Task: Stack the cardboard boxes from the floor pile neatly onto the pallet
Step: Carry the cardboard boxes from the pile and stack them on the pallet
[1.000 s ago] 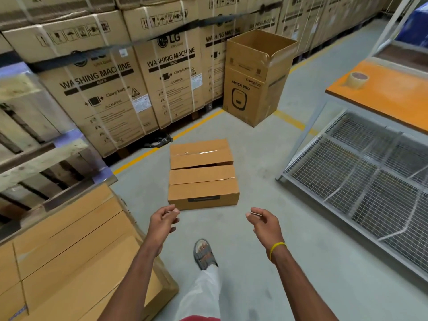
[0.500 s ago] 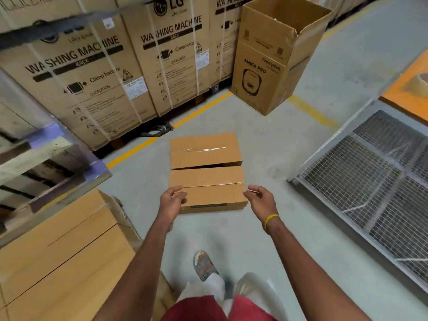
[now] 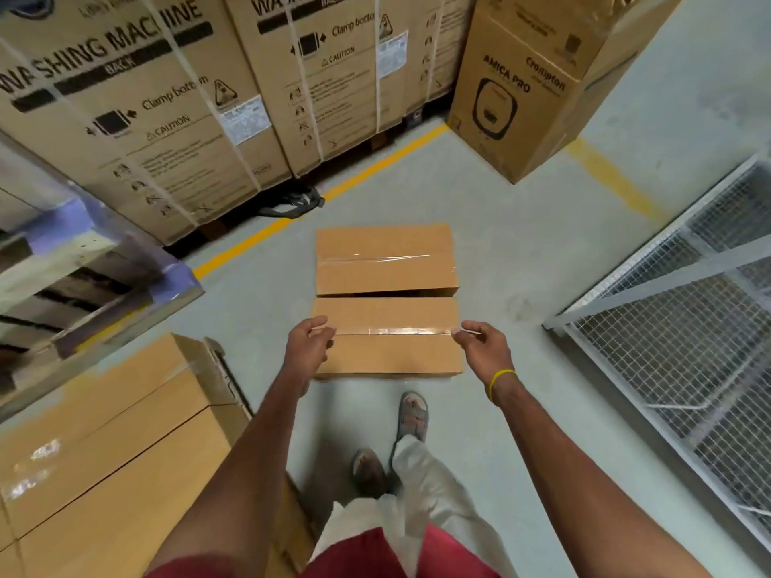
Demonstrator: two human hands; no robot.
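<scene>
Two taped cardboard boxes lie side by side on the grey floor ahead of me, the near box (image 3: 392,352) and the far box (image 3: 384,260). My left hand (image 3: 308,348) is at the near box's left end and my right hand (image 3: 484,348), with a yellow wristband, is at its right end. Both have their fingers loosely curved and hold nothing. Whether they touch the box I cannot tell. Several stacked cardboard boxes (image 3: 104,452) sit at my lower left; what is under them is hidden.
Strapped washing machine cartons (image 3: 137,110) line the back wall behind a yellow floor line (image 3: 375,168). A tall Amica Pro carton (image 3: 521,98) stands back right. A wire mesh rack (image 3: 676,348) is on the right, wooden pallets (image 3: 83,264) on the left. My sandalled feet (image 3: 413,415) are just behind the near box.
I have stepped and bent closer to the floor boxes. Both hands have moved forward and apart, from in front of the near box to its two ends.
</scene>
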